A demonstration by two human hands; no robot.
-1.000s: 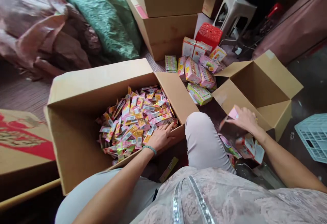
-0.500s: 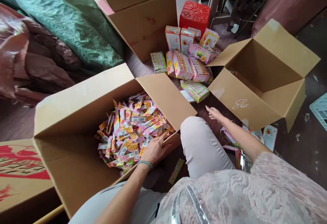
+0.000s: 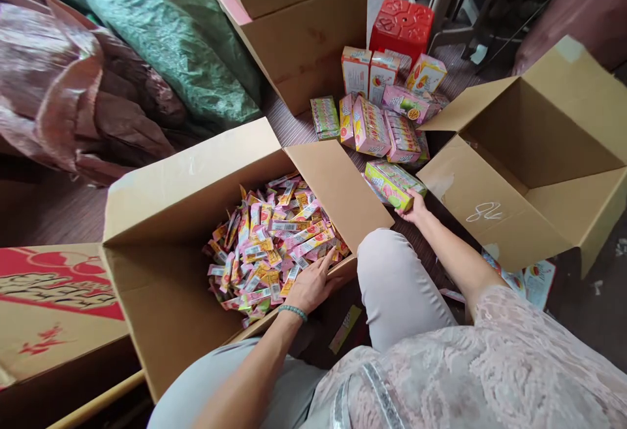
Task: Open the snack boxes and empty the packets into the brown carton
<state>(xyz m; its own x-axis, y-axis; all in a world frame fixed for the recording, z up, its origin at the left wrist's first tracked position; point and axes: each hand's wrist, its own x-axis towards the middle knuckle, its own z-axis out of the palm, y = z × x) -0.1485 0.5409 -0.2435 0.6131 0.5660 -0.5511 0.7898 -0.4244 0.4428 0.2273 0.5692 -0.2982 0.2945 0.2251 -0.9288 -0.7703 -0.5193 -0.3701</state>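
Observation:
A large open cardboard box [image 3: 161, 311] leans beside my legs, with a heap of small pink, orange and yellow stick packets [image 3: 274, 246] inside. My left hand [image 3: 311, 285], a beaded bracelet at its wrist, holds the box's near rim, fingers over the edge by the packets. To the right, my right hand [image 3: 415, 207] is closed on the near end of a green and pink snack box [image 3: 389, 184] lying on the floor. The thumb side shows; some fingers are hidden beneath it.
Several pink, green and white snack boxes [image 3: 372, 125] cluster by a red plastic stool [image 3: 401, 24]. An open carton marked with handwriting [image 3: 484, 210] stands at right. Behind are a tall carton [image 3: 318, 44] and green sheeting [image 3: 166, 37]; a red-printed carton [image 3: 59, 298] sits at left.
My right hand has reached forward and closed on the green snack box's end. My left hand stays on the box rim. The whole view has shifted, with things now further right.

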